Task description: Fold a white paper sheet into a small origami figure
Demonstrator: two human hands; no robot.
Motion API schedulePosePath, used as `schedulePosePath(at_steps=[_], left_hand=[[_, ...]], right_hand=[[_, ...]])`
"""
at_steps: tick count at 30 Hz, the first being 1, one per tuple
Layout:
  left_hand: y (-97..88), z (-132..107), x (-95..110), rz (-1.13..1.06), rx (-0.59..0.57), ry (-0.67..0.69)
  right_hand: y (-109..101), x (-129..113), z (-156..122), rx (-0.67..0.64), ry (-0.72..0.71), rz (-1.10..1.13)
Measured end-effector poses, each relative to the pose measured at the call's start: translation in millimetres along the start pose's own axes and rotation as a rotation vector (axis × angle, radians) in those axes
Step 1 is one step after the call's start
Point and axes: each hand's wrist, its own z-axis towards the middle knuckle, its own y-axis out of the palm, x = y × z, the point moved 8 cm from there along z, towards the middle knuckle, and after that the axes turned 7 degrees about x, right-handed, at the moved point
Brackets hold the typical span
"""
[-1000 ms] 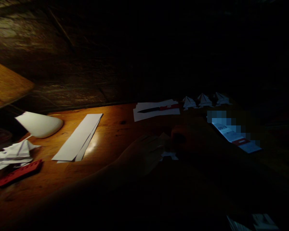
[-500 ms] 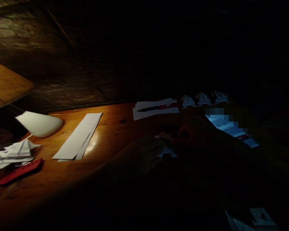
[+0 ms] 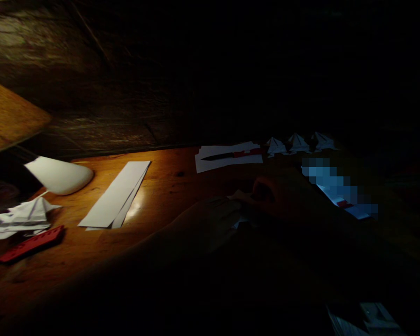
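The scene is very dark. My left hand (image 3: pixel 210 224) lies on the wooden table (image 3: pixel 168 186), fingers pressed on a small folded piece of white paper (image 3: pixel 241 198). My right hand (image 3: pixel 282 196) is curled closed against the same paper from the right. Most of the paper is hidden between the two hands; only its edges show.
A white lamp head (image 3: pixel 59 175) lights long white paper strips (image 3: pixel 115 196). At the left lie folded paper (image 3: pixel 24 215) and a red ruler (image 3: pixel 28 243). Farther back, a red-handled knife (image 3: pixel 231 155) rests on sheets beside three folded paper figures (image 3: pixel 297 143). A leaflet (image 3: pixel 339 192) lies right.
My hands have closed in over the small paper, so less of it shows. The right hand has turned slightly. The view has shifted a little.
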Motion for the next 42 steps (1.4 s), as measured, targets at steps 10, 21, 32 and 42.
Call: schedulePosePath(at_steps=[10,21,32,42], left_hand=[[4.6,-7.6,-10.8,-0.14,0.002,-0.035],[4.0,-7.2,-12.5,-0.189,-0.056,-0.06],[0.1,-7.3,-23.3,-0.335,-0.081,-0.133],[-3.1,-6.8,-25.8,-0.41,-0.06,-0.146]], right_hand=[[8.0,10.8,0.3,-0.031,0.156,-0.043],[7.3,7.5,-8.8,-0.096,0.191,-0.167],[7.7,-2.0,-11.8,-0.158,0.076,-0.138],[10.4,5.9,-12.4,-0.087,0.153,-0.151]])
